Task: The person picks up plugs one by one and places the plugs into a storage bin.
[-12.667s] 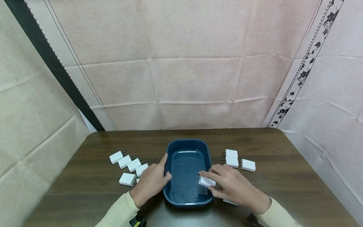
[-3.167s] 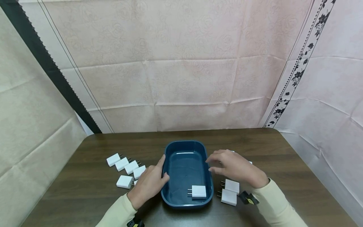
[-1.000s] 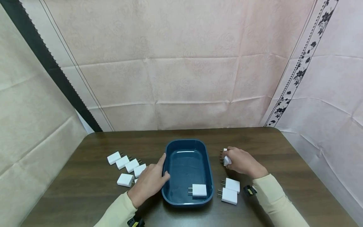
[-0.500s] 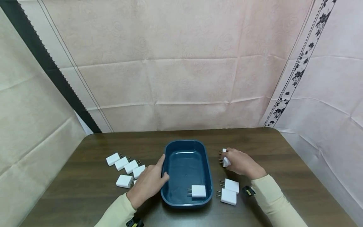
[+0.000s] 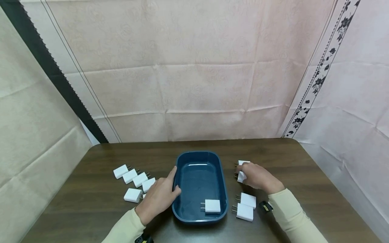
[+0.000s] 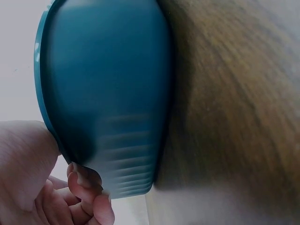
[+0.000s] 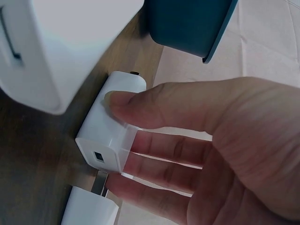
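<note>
From a distance I report: on the worktop [image 5: 76,202] stands the blue tray [image 5: 197,182], its left rim pinched by the left hand [image 5: 160,195]. The right hand's [image 5: 260,177] grip is narrow, thumb and fingers holding a white charger [image 7: 105,123] right of the tray. A neighbouring charger's [image 7: 88,207] prong [image 7: 99,183] meets or nearly meets its end; I judge lifting could snag there, dragging both.

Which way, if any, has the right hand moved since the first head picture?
Yes: judged against the table, the right hand has moved rightward and toward the far edge, from over the blue tray to a white plug adapter beside it.
</note>
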`<state>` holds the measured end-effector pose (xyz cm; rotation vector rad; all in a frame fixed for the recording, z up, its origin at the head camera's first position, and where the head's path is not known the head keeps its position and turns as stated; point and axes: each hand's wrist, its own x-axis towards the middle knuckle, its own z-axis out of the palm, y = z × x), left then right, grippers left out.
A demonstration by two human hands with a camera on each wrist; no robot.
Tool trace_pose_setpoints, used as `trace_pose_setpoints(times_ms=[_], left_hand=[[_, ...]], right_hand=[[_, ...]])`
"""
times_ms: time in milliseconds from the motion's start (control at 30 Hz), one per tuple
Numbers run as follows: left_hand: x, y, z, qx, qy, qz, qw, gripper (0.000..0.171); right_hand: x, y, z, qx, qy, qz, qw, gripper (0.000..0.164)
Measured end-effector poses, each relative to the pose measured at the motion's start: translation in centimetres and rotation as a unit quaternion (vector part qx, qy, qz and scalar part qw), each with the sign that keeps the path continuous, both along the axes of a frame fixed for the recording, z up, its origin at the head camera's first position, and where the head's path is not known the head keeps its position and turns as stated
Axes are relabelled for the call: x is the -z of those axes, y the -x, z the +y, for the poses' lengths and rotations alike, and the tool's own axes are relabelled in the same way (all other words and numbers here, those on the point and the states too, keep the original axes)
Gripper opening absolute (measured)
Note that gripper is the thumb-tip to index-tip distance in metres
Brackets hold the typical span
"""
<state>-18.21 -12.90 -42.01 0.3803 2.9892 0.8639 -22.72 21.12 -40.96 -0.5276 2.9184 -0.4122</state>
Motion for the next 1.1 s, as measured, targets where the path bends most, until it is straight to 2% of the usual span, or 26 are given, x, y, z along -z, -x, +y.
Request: trace_pose_setpoints(times_ms=[400,633,1100], left_hand=[[0.14,-0.07,0.03,0.001,-0.002,-0.003,1.0000,0.070],[0.17,-0.09,0.05,0.000,0.000,-0.003,1.0000,0.070],[-0.18,-0.12,0.08,-0.002,-0.001,-0.009,1.0000,0.069]], right_hand=[[0.52,0.09,0.06,0.010,0.003,-0.008,1.000,0.037],[0.73,0.17,0.08,-0.002,-0.002,0.006,1.000,0.037],[-0.08,-0.25,-0.48,-0.016,0.003,0.035,0.999,0.040]])
